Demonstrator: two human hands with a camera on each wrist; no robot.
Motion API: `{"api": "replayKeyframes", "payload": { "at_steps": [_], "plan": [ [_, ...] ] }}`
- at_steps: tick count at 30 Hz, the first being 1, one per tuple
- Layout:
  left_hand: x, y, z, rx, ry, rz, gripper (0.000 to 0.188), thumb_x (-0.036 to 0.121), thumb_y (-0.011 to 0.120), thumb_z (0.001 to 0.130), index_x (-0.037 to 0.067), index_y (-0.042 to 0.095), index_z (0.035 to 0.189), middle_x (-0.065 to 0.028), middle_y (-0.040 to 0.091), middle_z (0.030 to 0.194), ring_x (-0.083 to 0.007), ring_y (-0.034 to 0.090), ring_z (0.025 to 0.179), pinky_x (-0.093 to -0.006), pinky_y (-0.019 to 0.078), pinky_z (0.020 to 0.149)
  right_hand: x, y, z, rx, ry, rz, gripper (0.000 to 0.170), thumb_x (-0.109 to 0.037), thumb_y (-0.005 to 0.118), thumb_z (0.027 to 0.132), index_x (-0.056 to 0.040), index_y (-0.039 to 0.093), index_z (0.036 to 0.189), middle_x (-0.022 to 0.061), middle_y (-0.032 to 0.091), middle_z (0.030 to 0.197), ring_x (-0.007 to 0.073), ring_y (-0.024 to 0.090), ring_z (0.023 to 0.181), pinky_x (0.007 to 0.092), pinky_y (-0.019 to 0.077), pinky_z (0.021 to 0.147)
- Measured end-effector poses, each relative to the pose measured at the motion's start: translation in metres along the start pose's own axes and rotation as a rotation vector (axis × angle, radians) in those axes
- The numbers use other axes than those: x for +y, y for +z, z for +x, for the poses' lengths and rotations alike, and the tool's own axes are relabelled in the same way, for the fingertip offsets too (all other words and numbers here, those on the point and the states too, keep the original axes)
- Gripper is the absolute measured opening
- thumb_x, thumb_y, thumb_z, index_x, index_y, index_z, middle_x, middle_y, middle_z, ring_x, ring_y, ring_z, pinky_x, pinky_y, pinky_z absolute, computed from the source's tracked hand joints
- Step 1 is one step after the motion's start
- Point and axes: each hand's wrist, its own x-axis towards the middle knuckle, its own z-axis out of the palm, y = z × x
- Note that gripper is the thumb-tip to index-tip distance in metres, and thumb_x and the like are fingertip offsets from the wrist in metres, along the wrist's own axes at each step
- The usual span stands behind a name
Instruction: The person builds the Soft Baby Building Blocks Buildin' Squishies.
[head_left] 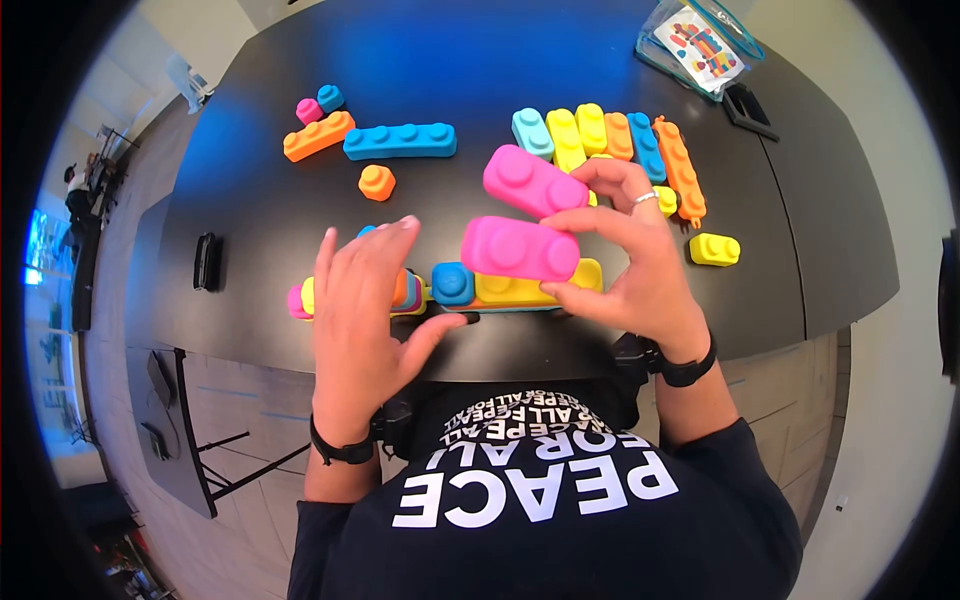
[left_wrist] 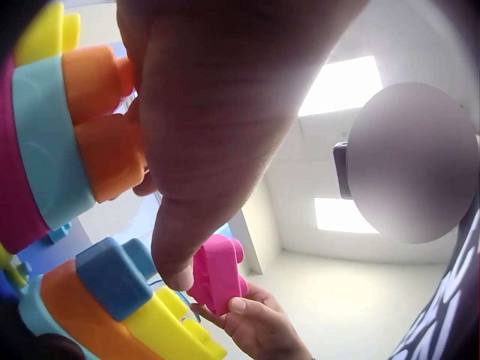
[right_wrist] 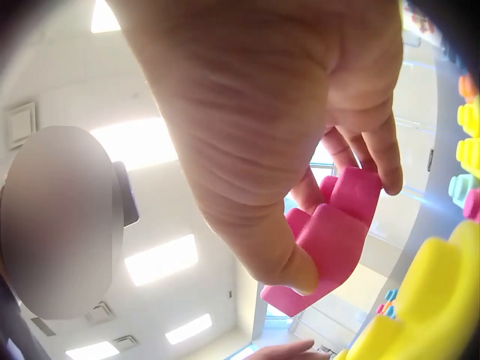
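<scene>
My right hand holds two pink blocks at their right ends, one in front of the other: a nearer pink block between thumb and index finger, and a farther pink block by the other fingers. Both are above a row with a blue block and a yellow block. My left hand is over the left part of the built blocks, fingers extended and thumb spread. In the left wrist view its fingers are beside orange blocks; whether they touch is unclear.
Behind to the left are a long blue block, an orange block and a small orange block. Several blocks, including an orange one, stand at the back right. A yellow block lies right; a clear bag is farther back.
</scene>
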Motion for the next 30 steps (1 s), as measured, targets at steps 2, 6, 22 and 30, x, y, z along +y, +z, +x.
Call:
{"api": "replayKeyframes", "payload": {
  "at_steps": [2,6,22,30],
  "plan": [
    [0.01,0.005,0.006,0.025,0.054,-0.134,0.084,0.032,0.105,0.084,0.005,0.073,0.157,-0.0153,0.078,0.146,-0.0391,0.075,0.129,-0.057,0.0506,0.127,-0.008,0.005,-0.003,-0.004,-0.014,0.006,0.055,-0.012,0.104,0.075,-0.0096,0.087,0.127,0.02,0.058,0.155,0.0403,0.065,0.146,0.0533,0.0551,0.126],
    [0.02,0.015,0.019,-0.021,0.08,-0.293,0.069,0.012,0.1,0.089,0.005,0.077,0.154,-0.0156,0.078,0.142,-0.0379,0.075,0.126,-0.0509,0.0575,0.114,-0.016,0.013,-0.004,-0.005,-0.014,0.033,0.054,-0.008,0.105,0.078,-0.0099,0.086,0.129,0.0207,0.059,0.155,0.0411,0.064,0.147,0.0518,0.057,0.123],
    [0.016,0.02,0.018,-0.211,0.109,0.048,0.06,0.018,0.09,0.099,0.023,0.079,0.158,-0.0063,0.075,0.132,-0.0293,0.072,0.109,-0.0483,0.0497,0.108,0.004,-0.003,-0.063,0.35,0.221,0.408,0.045,0.008,0.076,0.108,0.002,0.073,0.153,0.0167,0.059,0.156,0.025,0.069,0.142,0.0385,0.0616,0.118],
    [0.013,0.02,0.018,-0.231,0.123,0.058,0.055,0.019,0.091,0.097,0.022,0.083,0.152,-0.0047,0.075,0.128,-0.0273,0.074,0.113,-0.054,0.0535,0.113,0.012,-0.003,-0.075,0.158,0.188,0.281,0.047,0.006,0.076,0.105,0.0014,0.078,0.152,0.0173,0.06,0.155,0.0247,0.069,0.137,0.0369,0.0616,0.113]
  ]
}}
